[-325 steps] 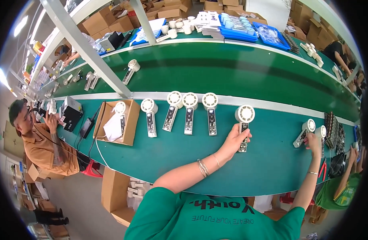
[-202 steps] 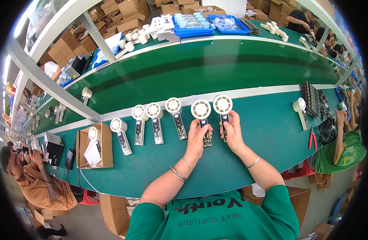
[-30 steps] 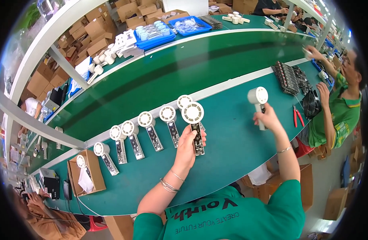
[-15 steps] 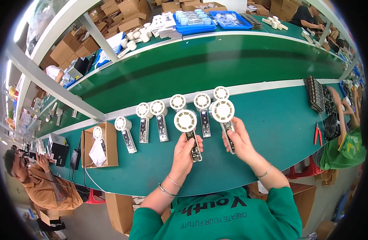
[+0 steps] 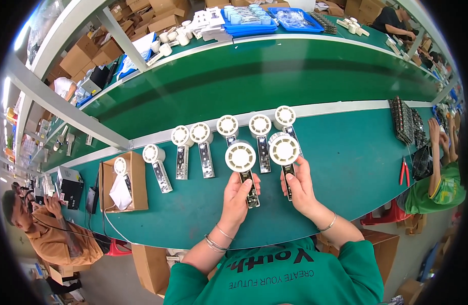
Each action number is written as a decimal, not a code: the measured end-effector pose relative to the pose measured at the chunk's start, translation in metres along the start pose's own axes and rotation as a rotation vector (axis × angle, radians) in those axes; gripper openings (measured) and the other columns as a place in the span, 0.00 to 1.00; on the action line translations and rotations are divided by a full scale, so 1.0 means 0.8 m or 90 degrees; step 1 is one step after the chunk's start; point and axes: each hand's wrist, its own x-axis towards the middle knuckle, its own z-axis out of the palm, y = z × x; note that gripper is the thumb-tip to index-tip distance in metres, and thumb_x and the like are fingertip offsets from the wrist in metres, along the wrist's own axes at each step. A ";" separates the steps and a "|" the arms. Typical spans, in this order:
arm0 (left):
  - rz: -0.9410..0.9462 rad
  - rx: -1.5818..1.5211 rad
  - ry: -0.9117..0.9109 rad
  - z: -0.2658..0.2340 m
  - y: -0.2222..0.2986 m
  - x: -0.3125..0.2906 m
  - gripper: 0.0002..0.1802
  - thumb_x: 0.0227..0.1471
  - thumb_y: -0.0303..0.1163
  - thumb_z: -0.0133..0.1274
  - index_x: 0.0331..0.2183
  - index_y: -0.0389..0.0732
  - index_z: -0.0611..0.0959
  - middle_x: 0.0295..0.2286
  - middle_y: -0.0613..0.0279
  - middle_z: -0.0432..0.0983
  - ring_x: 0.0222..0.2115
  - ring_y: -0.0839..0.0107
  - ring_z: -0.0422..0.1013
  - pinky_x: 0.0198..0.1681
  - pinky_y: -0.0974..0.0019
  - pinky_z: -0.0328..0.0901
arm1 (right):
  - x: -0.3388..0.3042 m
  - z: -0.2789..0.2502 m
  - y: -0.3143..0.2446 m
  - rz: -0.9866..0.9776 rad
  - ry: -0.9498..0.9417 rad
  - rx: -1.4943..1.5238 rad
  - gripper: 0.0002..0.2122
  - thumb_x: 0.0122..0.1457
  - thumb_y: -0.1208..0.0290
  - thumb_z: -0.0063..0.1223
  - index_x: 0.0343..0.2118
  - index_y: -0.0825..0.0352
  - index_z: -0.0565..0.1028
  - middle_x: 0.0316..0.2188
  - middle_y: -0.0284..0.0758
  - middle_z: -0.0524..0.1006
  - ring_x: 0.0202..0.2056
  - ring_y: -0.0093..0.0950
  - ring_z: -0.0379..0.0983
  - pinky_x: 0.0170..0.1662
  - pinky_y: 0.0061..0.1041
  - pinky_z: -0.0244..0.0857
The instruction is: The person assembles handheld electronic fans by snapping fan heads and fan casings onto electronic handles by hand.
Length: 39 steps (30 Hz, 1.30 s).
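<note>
My left hand (image 5: 238, 195) is wrapped round the handle of a white handheld fan (image 5: 240, 156), its round slotted head upward and the circuit board in the handle bare. In my right hand (image 5: 301, 189) is a second handheld fan (image 5: 284, 149) of the same kind, gripped by its handle with the thumb on the board. The two heads are close side by side above the green table (image 5: 335, 168). Behind them, a row of similar fans lies along the table's back, among them one fan (image 5: 259, 125) and another (image 5: 285, 117) partly hidden by the held one.
An open cardboard box (image 5: 137, 178) on the left holds a fan and white paper. Red-handled pliers (image 5: 404, 172) lie at the right, near stacked circuit boards (image 5: 401, 122). A co-worker's hands (image 5: 438, 134) are beyond them. Another person (image 5: 56, 223) sits at the left.
The right-hand fan has come lower and a little nearer to the left-hand fan. My left hand has shifted slightly right. Both fans remain held.
</note>
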 end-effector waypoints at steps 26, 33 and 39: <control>0.031 -0.022 -0.010 0.000 0.002 -0.002 0.21 0.53 0.30 0.42 0.48 0.34 0.62 0.31 0.59 0.68 0.28 0.75 0.65 0.31 0.71 0.63 | -0.001 0.000 -0.001 -0.057 0.006 -0.042 0.20 0.57 0.72 0.32 0.52 0.70 0.48 0.27 0.36 0.65 0.20 0.18 0.60 0.21 0.14 0.57; 0.041 -0.030 -0.021 0.002 0.001 -0.004 0.21 0.51 0.30 0.44 0.47 0.34 0.63 0.31 0.58 0.68 0.28 0.74 0.66 0.32 0.71 0.64 | 0.000 -0.004 0.005 -0.021 0.016 -0.010 0.20 0.56 0.71 0.34 0.51 0.69 0.49 0.28 0.36 0.65 0.21 0.18 0.61 0.21 0.15 0.58; 0.028 -0.056 -0.022 0.002 0.005 -0.005 0.12 0.52 0.27 0.43 0.40 0.35 0.66 0.32 0.60 0.68 0.30 0.76 0.65 0.35 0.72 0.62 | 0.001 -0.003 0.007 -0.046 0.003 0.003 0.21 0.56 0.69 0.35 0.51 0.68 0.49 0.27 0.37 0.65 0.20 0.19 0.61 0.20 0.15 0.58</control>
